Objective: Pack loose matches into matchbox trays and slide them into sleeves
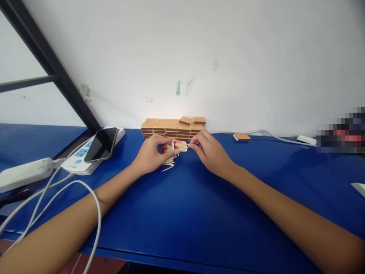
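Observation:
My left hand grips a small white matchbox tray between thumb and fingers, above the blue table. Red-headed matches lie in the tray, heads toward my left hand. At the tray's right end, my right hand pinches the pale end of a match with thumb and forefinger. A loose pile of matches lies on the table under and beside my left hand, partly hidden by it. Just behind both hands stand stacked brown matchboxes against the wall.
A single matchbox lies to the right, near a white cable. At left, a phone rests on a white power strip. A white cable loops over my left forearm. A dark metal frame stands at far left.

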Available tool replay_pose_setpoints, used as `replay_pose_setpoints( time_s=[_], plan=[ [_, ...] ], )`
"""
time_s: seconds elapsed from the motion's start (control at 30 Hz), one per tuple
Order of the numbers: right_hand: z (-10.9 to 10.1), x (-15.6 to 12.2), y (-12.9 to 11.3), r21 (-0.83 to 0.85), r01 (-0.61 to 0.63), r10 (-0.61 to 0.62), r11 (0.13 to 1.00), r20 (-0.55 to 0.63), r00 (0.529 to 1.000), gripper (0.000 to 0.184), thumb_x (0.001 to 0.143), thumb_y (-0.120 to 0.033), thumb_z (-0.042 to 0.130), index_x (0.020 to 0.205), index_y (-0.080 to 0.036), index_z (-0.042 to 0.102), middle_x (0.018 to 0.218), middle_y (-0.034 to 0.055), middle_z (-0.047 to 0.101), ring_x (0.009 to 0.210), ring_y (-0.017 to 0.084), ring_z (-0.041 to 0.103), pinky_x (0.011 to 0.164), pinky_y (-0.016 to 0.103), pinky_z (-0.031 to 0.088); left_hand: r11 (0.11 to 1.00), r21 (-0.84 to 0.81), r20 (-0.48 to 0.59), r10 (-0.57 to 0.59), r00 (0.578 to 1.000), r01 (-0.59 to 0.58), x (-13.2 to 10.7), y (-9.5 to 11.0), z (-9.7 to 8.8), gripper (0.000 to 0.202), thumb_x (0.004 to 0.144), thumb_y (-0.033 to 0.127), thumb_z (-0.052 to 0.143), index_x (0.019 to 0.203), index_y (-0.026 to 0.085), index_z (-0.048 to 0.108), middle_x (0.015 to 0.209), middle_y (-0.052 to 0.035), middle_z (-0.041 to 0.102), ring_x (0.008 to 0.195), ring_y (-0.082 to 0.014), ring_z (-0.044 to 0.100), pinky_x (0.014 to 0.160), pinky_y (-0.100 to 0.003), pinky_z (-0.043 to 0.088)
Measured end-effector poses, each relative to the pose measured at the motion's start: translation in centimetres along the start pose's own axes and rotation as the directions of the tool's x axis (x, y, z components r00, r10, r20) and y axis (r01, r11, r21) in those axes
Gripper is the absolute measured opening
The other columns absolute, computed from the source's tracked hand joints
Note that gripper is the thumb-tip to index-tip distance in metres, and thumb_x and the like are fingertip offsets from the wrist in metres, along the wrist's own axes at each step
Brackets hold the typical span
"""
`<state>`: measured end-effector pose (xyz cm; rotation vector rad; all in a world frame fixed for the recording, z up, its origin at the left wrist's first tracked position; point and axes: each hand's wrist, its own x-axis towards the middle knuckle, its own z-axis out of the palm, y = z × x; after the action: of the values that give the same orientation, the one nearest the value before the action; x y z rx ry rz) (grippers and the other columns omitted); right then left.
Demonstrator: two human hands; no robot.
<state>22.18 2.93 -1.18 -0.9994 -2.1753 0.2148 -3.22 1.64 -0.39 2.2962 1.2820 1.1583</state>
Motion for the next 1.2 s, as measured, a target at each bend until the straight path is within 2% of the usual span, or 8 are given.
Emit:
replay_pose_setpoints(
  time_s=[0.17, 0.4, 0.77, 0.9, 1.07, 1.2],
  plan=[
    [0.0, -0.1, 0.4, -0.029, 0.019, -0.019, 0.999, 0.006, 1.0, 0.012, 0.111, -0.026, 0.052, 0.101, -0.022, 0.059, 0.108, 0.01, 0.062, 0.1, 0.026, 0.064, 0.088, 0.041, 0.052, 1.0, -0.013, 0.02, -0.001, 1.0, 0.001, 0.0, -0.1, 0.1, 0.036, 0.087, 0.045, 0.09, 0.118, 0.027, 0.085, 0.11, -0.0061, 0.084, 0.103, -0.0287, 0.073, 0.094, -0.044, 0.057],
    [0.4, -0.2, 0.7, -0.071, 0.138, -0.14, 0.988, -0.021, 0.99, 0.012, 0.111, -0.026, 0.054, 0.103, -0.022, 0.063, 0.105, 0.0097, 0.063, 0.101, 0.027, 0.063, 0.089, 0.042, 0.053, 0.999, -0.035, 0.052, 0.003, 0.999, -0.001, -0.2, 0.7, 0.2, 0.038, 0.087, 0.048, 0.09, 0.119, 0.027, 0.086, 0.102, -0.0055, 0.083, 0.096, -0.0258, 0.072, 0.088, -0.039, 0.056],
    [0.3, -0.2, 0.0, 0.028, 0.194, -0.19, 0.981, -0.112, 0.975, 0.015, 0.111, -0.025, 0.054, 0.106, -0.022, 0.067, 0.102, 0.0076, 0.062, 0.096, 0.024, 0.063, 0.086, 0.04, 0.053, 0.98, -0.175, 0.068, -0.085, 0.994, 0.096, 0.0, 1.0, 0.2, 0.04, 0.085, 0.05, 0.089, 0.117, 0.025, 0.087, 0.109, -0.0075, 0.085, 0.093, -0.0262, 0.076, 0.085, -0.038, 0.059],
    [0.4, -0.2, -0.1, 0.071, 0.194, -0.187, 0.978, -0.099, 0.977, 0.012, 0.109, -0.023, 0.058, 0.102, -0.021, 0.068, 0.099, 0.0064, 0.061, 0.09, 0.022, 0.061, 0.079, 0.037, 0.051, 0.982, -0.159, 0.075, -0.095, 0.993, 0.106, -0.1, 1.2, 0.3, 0.041, 0.083, 0.052, 0.091, 0.115, 0.026, 0.088, 0.11, -0.0068, 0.085, 0.095, -0.0262, 0.075, 0.086, -0.038, 0.058],
    [0.1, -0.2, -0.2, 0.088, 0.195, -0.191, 0.977, -0.053, 0.98, 0.011, 0.108, -0.021, 0.058, 0.101, -0.021, 0.067, 0.099, 0.0063, 0.061, 0.09, 0.022, 0.06, 0.078, 0.036, 0.049, 0.98, -0.168, 0.107, -0.088, 0.99, 0.105, -0.1, 1.3, 0.2, 0.041, 0.084, 0.052, 0.089, 0.115, 0.027, 0.088, 0.106, -0.0065, 0.084, 0.091, -0.0251, 0.074, 0.079, -0.035, 0.057],
    [-0.3, -0.2, -0.1, 0.086, 0.148, -0.149, 0.985, 0.008, 0.989, 0.007, 0.105, -0.024, 0.063, 0.101, -0.021, 0.067, 0.098, 0.0047, 0.06, 0.087, 0.02, 0.06, 0.078, 0.035, 0.049, 0.98, -0.165, 0.106, -0.096, 0.99, 0.113, -0.1, 1.3, 0.1, 0.044, 0.084, 0.054, 0.089, 0.116, 0.024, 0.088, 0.102, -0.0068, 0.083, 0.086, -0.024, 0.073, 0.075, -0.034, 0.056]
  ],
)
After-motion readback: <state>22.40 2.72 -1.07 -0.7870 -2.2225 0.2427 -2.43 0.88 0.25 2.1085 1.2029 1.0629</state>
